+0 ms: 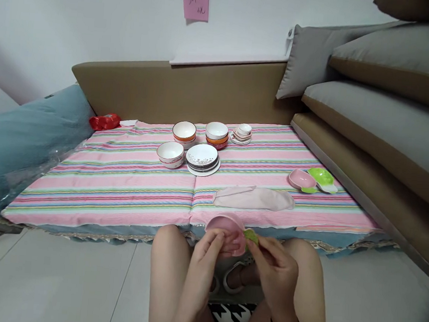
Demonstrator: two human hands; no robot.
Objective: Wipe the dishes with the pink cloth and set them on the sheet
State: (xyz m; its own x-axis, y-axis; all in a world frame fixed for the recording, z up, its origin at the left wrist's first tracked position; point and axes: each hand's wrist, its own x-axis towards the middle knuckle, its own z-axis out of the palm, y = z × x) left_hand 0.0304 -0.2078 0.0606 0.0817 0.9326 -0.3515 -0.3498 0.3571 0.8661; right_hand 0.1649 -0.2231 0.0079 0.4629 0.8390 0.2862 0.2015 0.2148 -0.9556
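Note:
Over my lap is a small pink bowl with a green leaf-shaped handle. My left hand grips its near side, fingers partly across the inside of the bowl. At the handle end, my right hand pinches the green leaf between thumb and fingers. Just beyond the bowl, a pale pinkish folded cloth lies on the striped cover. A second pink bowl with a green handle rests to the right, against a bright green bowl with a white handle.
Behind the cloth stand a stack of plates, stacked bowls, more bowls, another bowl stack and small dishes. Grey-brown cushions pile up on the right. A red package lies at the far left.

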